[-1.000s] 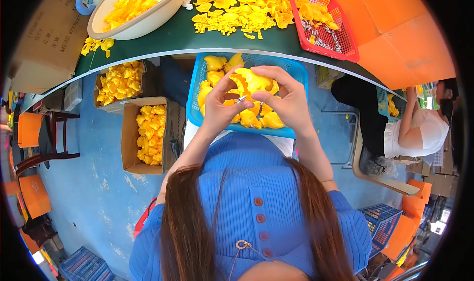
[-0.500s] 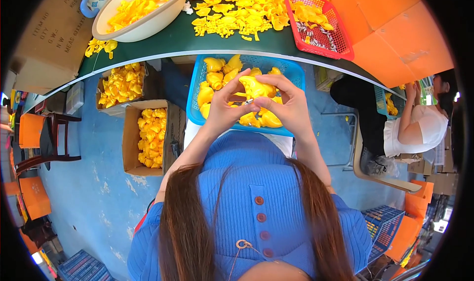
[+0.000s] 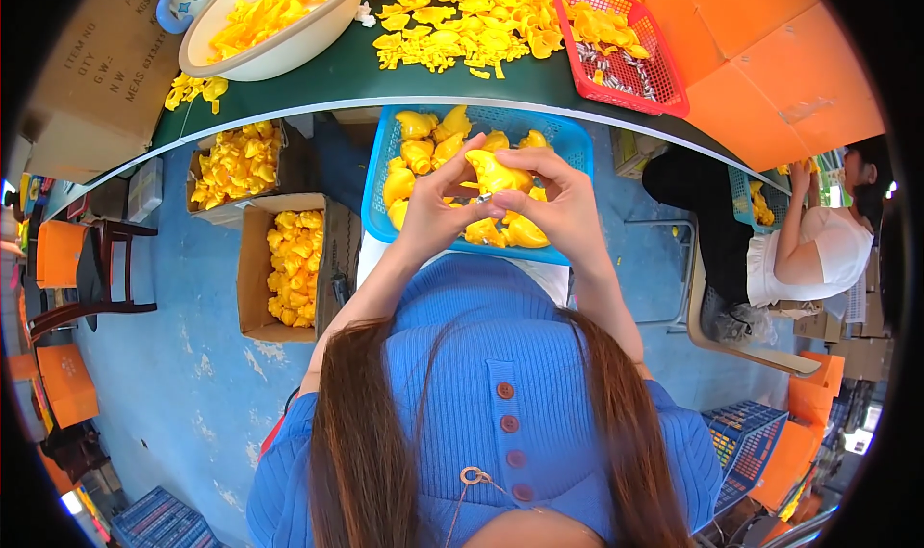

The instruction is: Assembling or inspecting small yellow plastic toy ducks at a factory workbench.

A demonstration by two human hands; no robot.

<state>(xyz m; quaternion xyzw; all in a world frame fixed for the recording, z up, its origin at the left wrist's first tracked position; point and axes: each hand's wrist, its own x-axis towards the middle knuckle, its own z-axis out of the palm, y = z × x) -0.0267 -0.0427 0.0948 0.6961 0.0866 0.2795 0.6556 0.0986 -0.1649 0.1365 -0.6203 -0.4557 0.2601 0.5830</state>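
Over a blue basket (image 3: 385, 129) in my lap I hold a glossy yellow plastic piece (image 3: 497, 173) with a rounded, uneven shape. My left hand (image 3: 433, 211) grips its left side between thumb and forefinger. From the other side my right hand (image 3: 563, 206) has its fingers curled over the piece and its thumb pressed below. A tiny silvery metal part (image 3: 484, 198) shows between the two thumb tips; which hand bears it I cannot tell. Several similar yellow pieces (image 3: 417, 125) lie in the basket beneath my hands, partly hidden by them.
On the green table (image 3: 318, 81) stand a white bowl (image 3: 279, 67), heaped yellow parts (image 3: 452, 19) and a red basket (image 3: 630, 101) with metal pieces. Cartons of yellow pieces (image 3: 296, 269) sit on the floor at left. A person (image 3: 808, 250) works at right.
The yellow piece has turned slightly between my fingers. My hands stay nearly where they were, both gripping it.
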